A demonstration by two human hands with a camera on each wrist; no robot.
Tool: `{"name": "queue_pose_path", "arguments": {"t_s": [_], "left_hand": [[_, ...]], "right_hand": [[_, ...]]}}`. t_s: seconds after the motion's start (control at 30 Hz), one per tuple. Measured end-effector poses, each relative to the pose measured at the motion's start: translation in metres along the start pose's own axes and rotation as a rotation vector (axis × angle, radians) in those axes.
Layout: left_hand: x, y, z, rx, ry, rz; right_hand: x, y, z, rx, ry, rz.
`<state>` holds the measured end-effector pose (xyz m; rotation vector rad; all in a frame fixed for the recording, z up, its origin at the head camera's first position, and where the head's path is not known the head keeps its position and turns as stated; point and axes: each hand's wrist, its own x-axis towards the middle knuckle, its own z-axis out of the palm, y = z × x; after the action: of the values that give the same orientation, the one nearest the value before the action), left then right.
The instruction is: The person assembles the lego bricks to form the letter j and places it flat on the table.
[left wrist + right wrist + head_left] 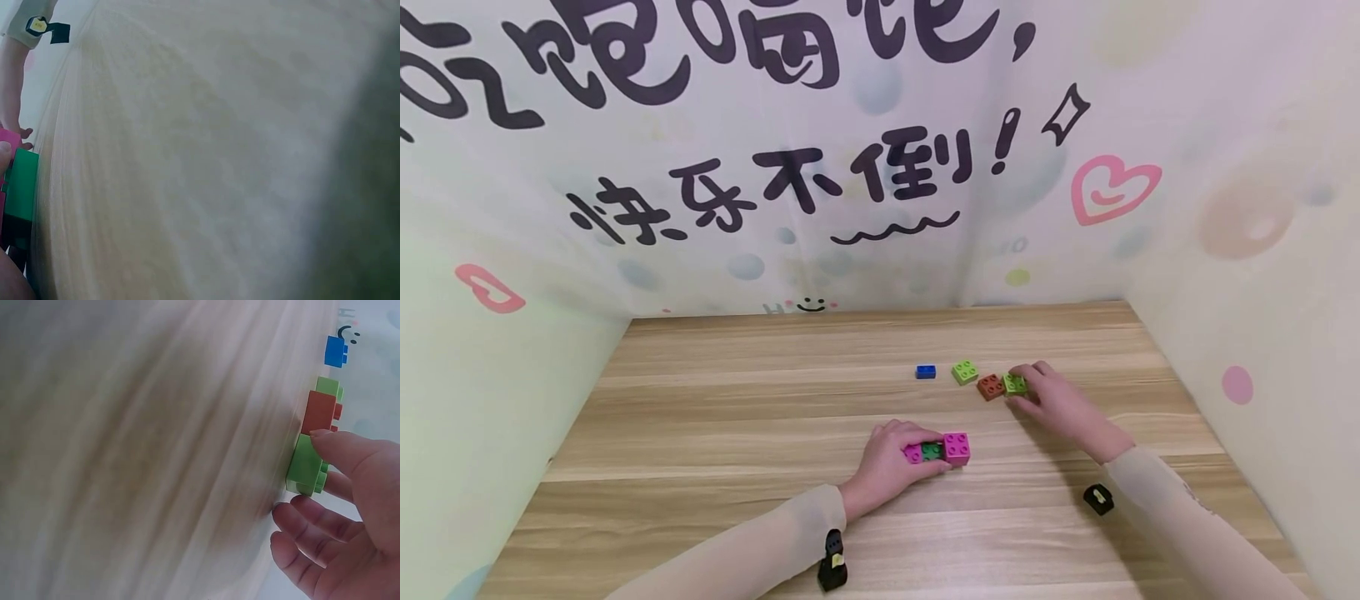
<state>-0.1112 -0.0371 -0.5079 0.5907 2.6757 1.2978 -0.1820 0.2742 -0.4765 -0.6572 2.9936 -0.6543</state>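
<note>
My left hand (891,458) holds a row of toy building bricks between thumb and fingers. A pink brick (957,447) stands at its right end, a green brick (931,451) in the middle and more pink at the left, partly covered by the hand. In the left wrist view the green brick (22,187) shows at the left edge. Farther back on the right, my right hand (1060,404) has its thumb and index finger around a light green brick (1014,383). In the right wrist view the thumb lies against this light green brick (304,464), the other fingers loosely bent below.
Beside the held light green brick sits a red-brown brick (990,387), then another light green brick (965,372) and a small blue brick (926,372) farther left. All lie on the wood-grain table (737,392). Printed white walls (775,275) enclose the back and sides.
</note>
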Motion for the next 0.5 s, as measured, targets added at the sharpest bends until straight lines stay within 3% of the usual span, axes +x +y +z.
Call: {"name": "queue_pose_path", "arguments": {"t_s": [0.5], "left_hand": [[0.0004, -0.0001, 0.0000, 0.001, -0.006, -0.010]], "right_hand": [[0.0065, 0.0029, 0.0000, -0.025, -0.020, 0.011]]}}
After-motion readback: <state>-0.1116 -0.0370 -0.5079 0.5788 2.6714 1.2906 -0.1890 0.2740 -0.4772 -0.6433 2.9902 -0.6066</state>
